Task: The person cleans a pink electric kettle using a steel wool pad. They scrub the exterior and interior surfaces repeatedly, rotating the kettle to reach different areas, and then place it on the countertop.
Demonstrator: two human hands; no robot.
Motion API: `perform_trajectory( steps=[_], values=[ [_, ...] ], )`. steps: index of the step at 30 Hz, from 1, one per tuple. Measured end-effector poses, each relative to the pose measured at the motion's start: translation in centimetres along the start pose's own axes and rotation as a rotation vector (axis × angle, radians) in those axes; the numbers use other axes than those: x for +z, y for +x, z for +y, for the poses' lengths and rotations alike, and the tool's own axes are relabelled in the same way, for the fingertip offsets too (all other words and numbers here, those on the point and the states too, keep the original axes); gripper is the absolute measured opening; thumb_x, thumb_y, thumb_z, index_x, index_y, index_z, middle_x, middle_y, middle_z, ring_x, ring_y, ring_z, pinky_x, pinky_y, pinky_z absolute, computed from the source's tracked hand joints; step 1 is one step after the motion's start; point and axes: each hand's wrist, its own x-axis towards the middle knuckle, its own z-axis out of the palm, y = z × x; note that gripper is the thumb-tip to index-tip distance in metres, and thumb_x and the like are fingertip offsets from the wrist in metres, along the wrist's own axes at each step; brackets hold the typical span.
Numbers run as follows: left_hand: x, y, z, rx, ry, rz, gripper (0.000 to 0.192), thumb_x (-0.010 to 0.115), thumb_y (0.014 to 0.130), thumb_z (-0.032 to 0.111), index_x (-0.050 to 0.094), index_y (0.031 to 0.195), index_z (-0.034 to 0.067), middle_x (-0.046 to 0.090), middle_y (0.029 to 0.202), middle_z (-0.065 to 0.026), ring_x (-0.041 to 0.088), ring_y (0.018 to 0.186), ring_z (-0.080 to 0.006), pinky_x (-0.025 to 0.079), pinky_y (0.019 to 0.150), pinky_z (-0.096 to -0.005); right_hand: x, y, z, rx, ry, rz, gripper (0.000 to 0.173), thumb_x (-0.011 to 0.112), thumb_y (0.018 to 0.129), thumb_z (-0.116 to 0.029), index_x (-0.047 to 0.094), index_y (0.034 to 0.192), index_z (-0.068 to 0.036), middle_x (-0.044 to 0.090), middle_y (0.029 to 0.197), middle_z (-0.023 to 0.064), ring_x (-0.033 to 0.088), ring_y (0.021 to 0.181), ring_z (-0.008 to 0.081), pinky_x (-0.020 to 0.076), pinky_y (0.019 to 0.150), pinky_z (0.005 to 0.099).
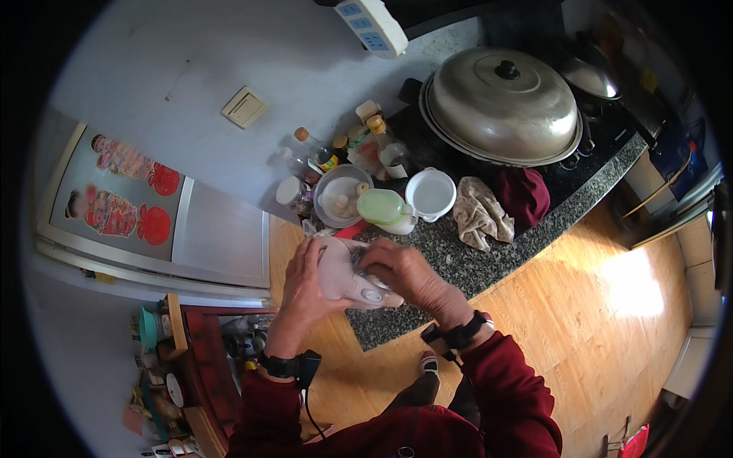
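A pale pink plastic appliance body (337,272) with an oval button is held above the corner of the granite countertop (395,326). My left hand (303,286) grips it from the left side, thumb along its lower edge. At its right side is my right hand (401,269), fingers bent over a dark grey, blurred patch; whether they pinch something there is hidden. Just beyond stand a light green translucent container (382,206), a white plastic bowl (430,196) and a clear plastic bowl (324,197) with several whitish pieces inside.
Behind the bowls are bottles (393,154) and a lidded jar (292,192). A large pan with a domed metal lid (504,109) covers the stove. A patterned cloth (482,212) and a dark red cloth (522,197) lie nearby. A wooden shelf (209,366) stands at left.
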Motion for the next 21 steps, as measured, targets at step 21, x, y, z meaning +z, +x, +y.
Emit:
perform_trajectory(
  steps=[21],
  values=[
    [-1.5, 0.7, 0.1, -0.024, -0.010, -0.120, 0.133, 0.100, 0.050, 0.015, 0.028, 0.162, 0.007, 0.033, 0.165, -0.0224, 0.038, 0.148, -0.0455, 0.038, 0.123, -0.0519, 2.2, -4.9, 5.3, 0.382, 0.180, -0.071, 0.047, 0.071, 0.077, 0.010, 0.067, 0.122, -0.005, 0.063, 0.126, 0.0178, 0.068, 0.113, 0.0390, 0.0580, 0.098, 0.0419]
  ],
)
